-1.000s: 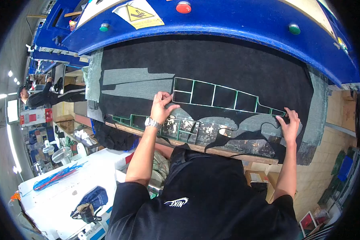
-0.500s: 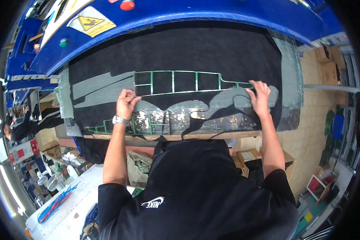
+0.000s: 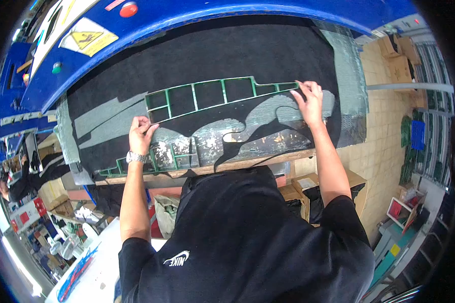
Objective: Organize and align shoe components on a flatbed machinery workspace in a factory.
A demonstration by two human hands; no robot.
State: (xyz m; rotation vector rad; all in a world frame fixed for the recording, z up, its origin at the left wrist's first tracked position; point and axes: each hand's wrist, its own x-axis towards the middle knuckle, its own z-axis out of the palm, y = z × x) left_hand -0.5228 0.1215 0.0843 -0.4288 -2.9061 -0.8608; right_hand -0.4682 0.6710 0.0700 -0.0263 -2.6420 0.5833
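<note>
Your left hand (image 3: 140, 135) and your right hand (image 3: 310, 102) are at opposite ends of a long green frame (image 3: 224, 91), a narrow outline split by crossbars into several cells. Your left thumb and fingers close on its lower corner at the broad left end, and your right thumb and fingers pinch the slim tip at the right, so the grip is narrow on both sides, with only the frame's edge between the fingertips. The frame lies over the black material (image 3: 237, 50), slanting a little upward to the right; whether it sits flat all along its length, you cannot tell from here. Just left of its broad end, grey-green backing (image 3: 108, 113) shows through cut-out shapes, and more shows below it, between curved black remnants on the worn surface. A second green frame (image 3: 173, 155) lies near your left wrist, which wears a metal watch (image 3: 136, 157), close to the wooden strip (image 3: 247, 163) along your side of the work surface. Beyond the material runs a blue machine beam (image 3: 212, 12) with a red button (image 3: 129, 9), a green button (image 3: 57, 67) and a yellow-and-white warning label (image 3: 89, 37).
</note>
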